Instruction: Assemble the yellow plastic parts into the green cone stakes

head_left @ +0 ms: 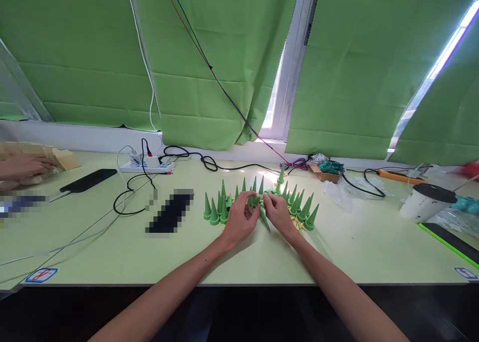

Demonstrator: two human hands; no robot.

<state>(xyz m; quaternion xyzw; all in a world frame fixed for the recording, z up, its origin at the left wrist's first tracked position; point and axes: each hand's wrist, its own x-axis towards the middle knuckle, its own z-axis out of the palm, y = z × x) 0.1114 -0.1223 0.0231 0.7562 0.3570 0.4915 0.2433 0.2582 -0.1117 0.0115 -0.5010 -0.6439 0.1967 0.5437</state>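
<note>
Many green cones (214,213) stand upright on the pale table (262,262), in groups to the left and right of my hands. My left hand (242,217) has its fingers pinched round a small green piece (255,201). Close against it, the thumb and fingers of my right hand (277,212) are pressed together at the same spot; what they grip is too small to make out. A green cone (264,218) points down and forward between the two hands. Small yellow pieces (298,223) lie among the cones at the right, partly hidden by my right hand.
A power strip (144,166) with black and white cables lies at the back left, near a black phone (89,180) and a blurred dark object (171,211). Another person's hand (28,166) shows at far left. Rightward are a small cardboard box (325,172), plastic bags and a lidded cup (426,202).
</note>
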